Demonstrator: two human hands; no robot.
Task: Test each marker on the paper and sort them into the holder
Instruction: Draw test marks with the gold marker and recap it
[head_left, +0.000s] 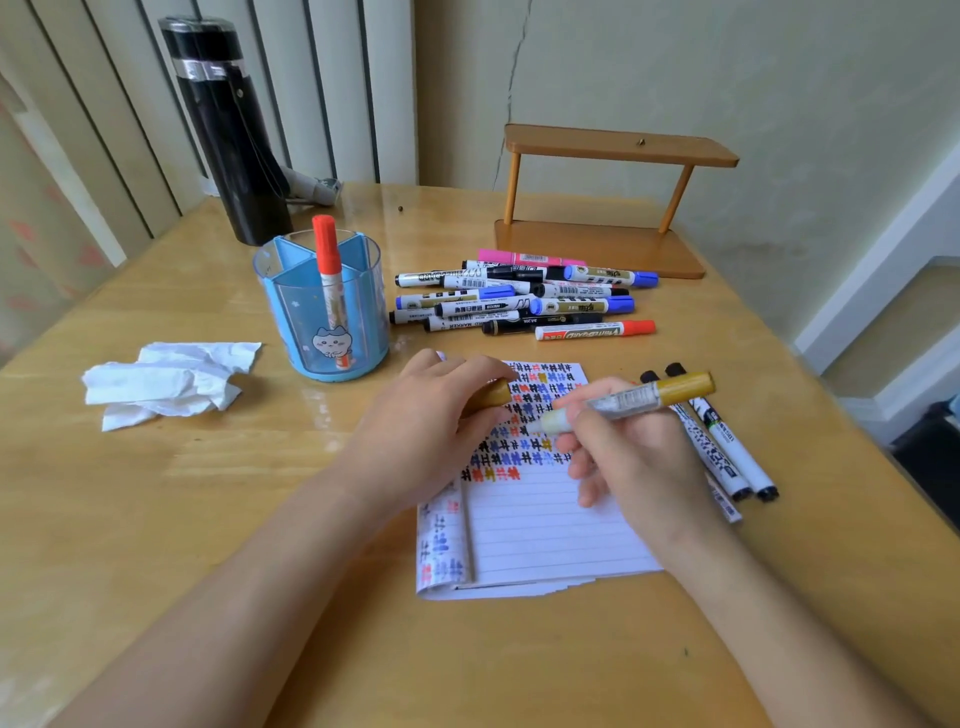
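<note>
My right hand (631, 457) grips an uncapped gold marker (644, 397), its pale tip over the lined notepad (540, 530), which is covered in coloured test marks. My left hand (431, 426) rests on the pad's upper left, closed on the marker's gold cap (493, 397). A blue see-through divided holder (324, 312) stands behind my left hand with one red marker (328, 275) upright in it. A pile of several markers (519, 299) lies beyond the pad. Two black-capped markers (722, 441) lie to the right of the pad.
Crumpled white tissue (166, 382) lies at the left of the wooden table (208, 519). A tall black flask (228, 135) stands at the back left. A small wooden shelf (608, 202) stands at the back by the wall. The table's right edge drops off near the two markers.
</note>
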